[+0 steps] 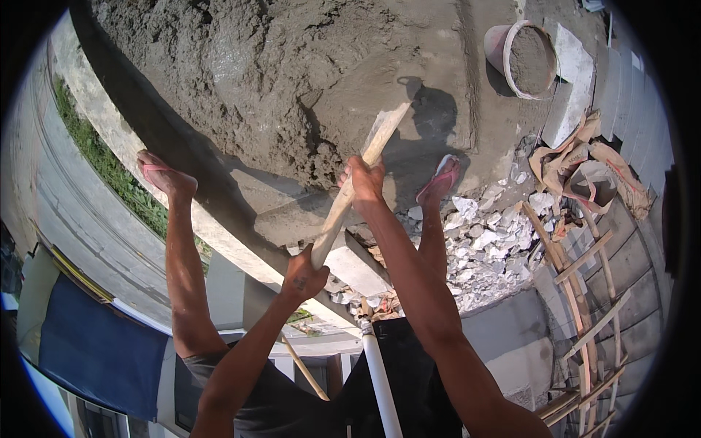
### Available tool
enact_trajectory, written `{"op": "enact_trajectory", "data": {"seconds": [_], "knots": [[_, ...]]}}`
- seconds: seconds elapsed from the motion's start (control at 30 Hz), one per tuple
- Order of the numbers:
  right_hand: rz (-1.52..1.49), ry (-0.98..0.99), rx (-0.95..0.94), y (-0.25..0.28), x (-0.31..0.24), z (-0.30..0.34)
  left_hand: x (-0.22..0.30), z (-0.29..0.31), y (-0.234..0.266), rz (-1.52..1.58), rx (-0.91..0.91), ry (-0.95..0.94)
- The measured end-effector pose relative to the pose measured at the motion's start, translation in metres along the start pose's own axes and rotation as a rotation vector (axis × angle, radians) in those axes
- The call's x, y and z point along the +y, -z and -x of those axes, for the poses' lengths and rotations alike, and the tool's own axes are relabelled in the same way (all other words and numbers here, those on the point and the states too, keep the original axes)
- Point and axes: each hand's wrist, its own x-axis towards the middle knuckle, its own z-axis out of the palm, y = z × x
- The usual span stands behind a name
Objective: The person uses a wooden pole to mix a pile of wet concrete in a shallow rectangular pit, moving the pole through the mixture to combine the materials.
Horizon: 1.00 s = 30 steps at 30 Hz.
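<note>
Wooden handle: a long, pale, tan stick (pixel 336 219). It is fairly straight, with grey smears near its far end, which looks wider and flatter.
Where it is: it slants up and to the right, between the person's two feet, with its far end over the wet grey mix (pixel 212 73).
Left hand: this hand (pixel 305 277) is wrapped round the near end of the handle, fingers curled in.
Right hand: this one (pixel 364 180) is wrapped round the handle higher up, fingers curled in too.
Grey mix: thick and lumpy like mud on the left, smoother on the right.
Hard to see: the wood under both fists is covered. A small dark shape sits just past the far end, and I cannot tell if it is part of the tool or a shadow.
Cut off: the top edge cuts the grey mix, and the bottom edge cuts a white pipe (pixel 382 379) and both arms.
Bucket: a round, pale bucket (pixel 498 50) at the upper right, with grey stuff (pixel 531 62) inside.
Paper sacks: brown, crumpled sacks (pixel 568 162) lie below the bucket. One has an open mouth, but its inside is hard to make out.
</note>
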Motion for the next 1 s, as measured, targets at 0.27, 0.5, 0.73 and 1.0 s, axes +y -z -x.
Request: {"op": "enact_trajectory", "data": {"seconds": [0.27,0.5,0.73,1.0], "knots": [[0.22,0.196,0.188,0.106,-0.047,0.014,0.011,0.009,-0.078,0.185,-0.091,-0.312],[0.275,0.228,0.372,0.141,-0.061,-0.063,0.055,-0.075,-0.093,0.023,-0.284,-0.084],[0.04,-0.208,0.347,0.085,0.111,-0.075,-0.03,-0.039,0.0,-0.403,-0.196,0.15],[-0.349,-0.399,0.227,0.03,0.177,-0.056,-0.003,-0.026,0.085,-0.629,-0.247,0.25]]}}
